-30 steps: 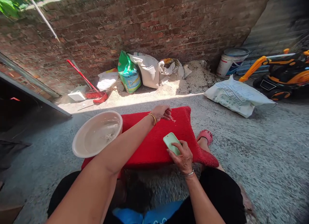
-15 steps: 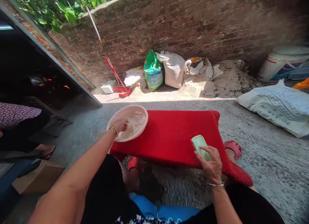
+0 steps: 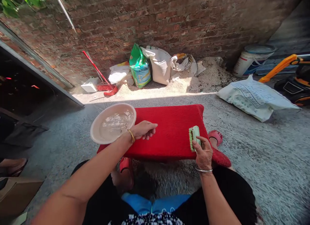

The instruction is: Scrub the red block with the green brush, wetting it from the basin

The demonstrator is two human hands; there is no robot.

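My right hand (image 3: 203, 153) grips a pale green scrub brush (image 3: 196, 134), tilted so its bristles face left, above the right part of a red cloth (image 3: 167, 134). The cloth drapes over a low bench or table in front of me; what is under it is hidden. Over the cloth's left half hovers my left hand (image 3: 144, 129), fingers loosely bent and apart, with nothing visible in it. Just left of that hand sits a pale pink basin (image 3: 97, 128) with clear water in it, overlapping the cloth's left end.
By the brick wall stand a red dustpan (image 3: 110, 90), a green bag (image 3: 140, 68) and a white sack (image 3: 160, 66) near spilled grain. A white sack (image 3: 254, 97) lies on the floor at right. Another person's foot (image 3: 15, 165) and a cardboard box (image 3: 20, 192) are at left.
My left hand has come out of the basin and moved right over the red cloth. The brush in my right hand has turned, showing more bristles. The view has swung right.
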